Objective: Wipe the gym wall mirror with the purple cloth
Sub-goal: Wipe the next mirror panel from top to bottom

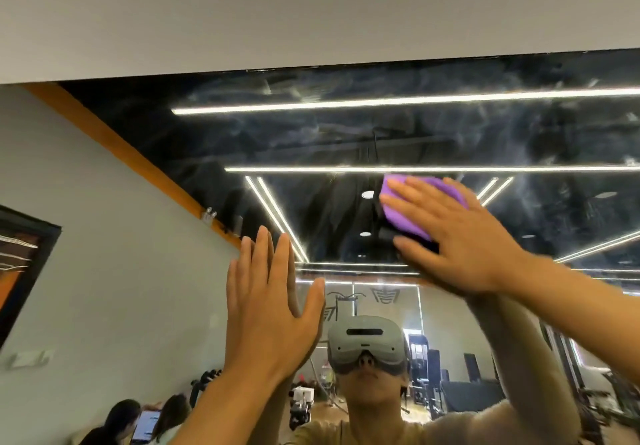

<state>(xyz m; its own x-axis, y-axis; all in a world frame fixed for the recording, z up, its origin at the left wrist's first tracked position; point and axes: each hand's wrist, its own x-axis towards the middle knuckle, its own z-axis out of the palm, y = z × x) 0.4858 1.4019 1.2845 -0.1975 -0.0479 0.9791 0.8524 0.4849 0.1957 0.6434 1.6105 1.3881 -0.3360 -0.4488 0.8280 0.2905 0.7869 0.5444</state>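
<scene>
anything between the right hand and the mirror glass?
Yes: in the head view the purple cloth lies between the right hand and the mirror, pressed flat under straight fingers. The left hand has nothing under it.

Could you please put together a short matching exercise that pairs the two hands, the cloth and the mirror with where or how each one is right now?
Things:
1. left hand
2. right hand
3. purple cloth
4. mirror

States:
A. streaked with smears across its upper part
B. flat against the glass, holding nothing
C. pinned between a palm and the glass
D. pressing the cloth, fingers spread

Pairs: 1-B, 2-D, 3-C, 4-A
</scene>
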